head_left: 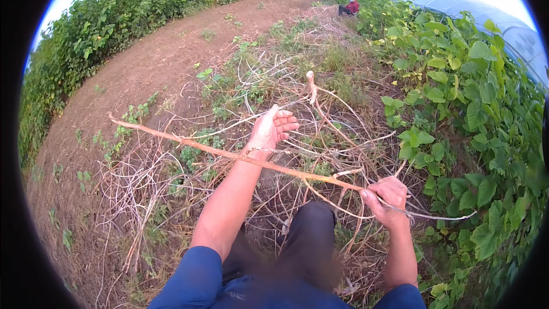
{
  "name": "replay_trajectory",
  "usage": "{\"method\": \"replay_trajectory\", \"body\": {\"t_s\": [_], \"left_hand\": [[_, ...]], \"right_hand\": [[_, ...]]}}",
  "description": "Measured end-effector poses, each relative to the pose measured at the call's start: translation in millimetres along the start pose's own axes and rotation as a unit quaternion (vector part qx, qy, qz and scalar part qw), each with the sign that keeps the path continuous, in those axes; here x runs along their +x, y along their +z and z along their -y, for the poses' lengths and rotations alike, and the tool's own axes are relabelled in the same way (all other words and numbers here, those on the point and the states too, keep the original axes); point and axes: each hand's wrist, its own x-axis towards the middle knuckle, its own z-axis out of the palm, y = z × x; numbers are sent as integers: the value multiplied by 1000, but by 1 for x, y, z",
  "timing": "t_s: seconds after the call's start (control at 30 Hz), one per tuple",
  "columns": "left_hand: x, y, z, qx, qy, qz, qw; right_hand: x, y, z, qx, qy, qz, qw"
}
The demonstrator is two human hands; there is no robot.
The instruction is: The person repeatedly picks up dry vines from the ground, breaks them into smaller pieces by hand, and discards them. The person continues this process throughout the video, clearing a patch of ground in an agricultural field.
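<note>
My right hand [387, 197] is closed around the lower right end of a long, bare brown branch [214, 151]. The branch slants up to the left and crosses over my left forearm. Thin side twigs stick out from it, and a pale twig [446, 216] extends to the right from beside my right fist. My left hand [273, 128] is turned partly palm up, fingers loosely curled and thumb raised, above the brush. A thin pale stem passes by its thumb; whether the hand touches it I cannot tell. Just beyond stands a knobby, thicker branch piece [312, 87].
Dry, tangled cut branches [137, 184] cover the ground around my dark-trousered knee [311, 227]. Leafy plants [480, 111] grow close on the right, with a plastic-covered greenhouse [463, 4] behind. A dirt path [141, 64] curves along the left. A person in red [352, 6] sits far ahead.
</note>
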Motion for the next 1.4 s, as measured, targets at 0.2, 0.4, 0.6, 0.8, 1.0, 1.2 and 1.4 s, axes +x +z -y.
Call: {"method": "replay_trajectory", "body": {"t_s": [0.2,0.4,0.6,0.8,1.0,1.2,1.4], "left_hand": [[-29,19,-20,89,59,-80,991],[-116,22,-24,450,250,-56,856],[-162,92,-134,766,475,5,432],[-171,40,-149,739,221,106,628],[-187,52,-131,599,227,-4,768],[-177,86,-127,419,209,-78,880],[-177,134,-145,309,213,-111,921]], "right_hand": [[9,-24,-18,-30,37,-35,998],[6,-38,-58,-75,61,-29,995],[18,-45,-85,-88,3,-30,996],[46,-66,-97,-99,-24,-35,994],[62,-57,-87,-93,97,-107,985],[92,-21,-16,133,282,-221,924],[146,-9,35,176,299,-225,910]]}}
